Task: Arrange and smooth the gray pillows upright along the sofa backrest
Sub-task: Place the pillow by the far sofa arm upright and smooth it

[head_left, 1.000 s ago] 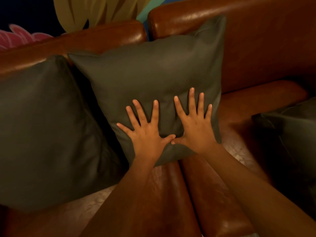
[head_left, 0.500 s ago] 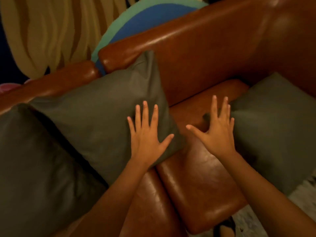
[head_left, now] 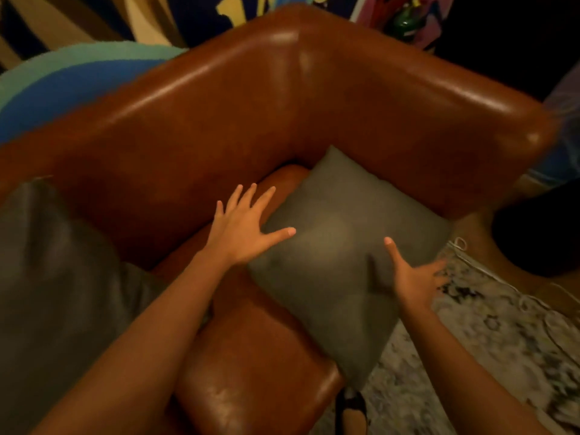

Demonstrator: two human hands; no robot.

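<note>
A gray pillow (head_left: 339, 252) lies flat in the corner of the brown leather sofa (head_left: 238, 120), its far corner against the armrest and its near corner hanging over the seat's front edge. My left hand (head_left: 241, 227) hovers open at the pillow's left edge, thumb over the fabric. My right hand (head_left: 414, 277) is open at the pillow's right edge, thumb pointing up, fingers spread past the edge. Another gray pillow (head_left: 53, 277) leans against the backrest at the left.
The sofa's backrest and right armrest (head_left: 439, 114) meet in a corner behind the pillow. A patterned rug (head_left: 502, 340) covers the floor at the right. A foot in a dark sandal (head_left: 351, 412) shows below the seat. A dark round object (head_left: 539, 233) sits beyond the armrest.
The view has swung right. Both hands left the middle pillow and moved to the pillow in the sofa's right corner, now open on either side of it.
</note>
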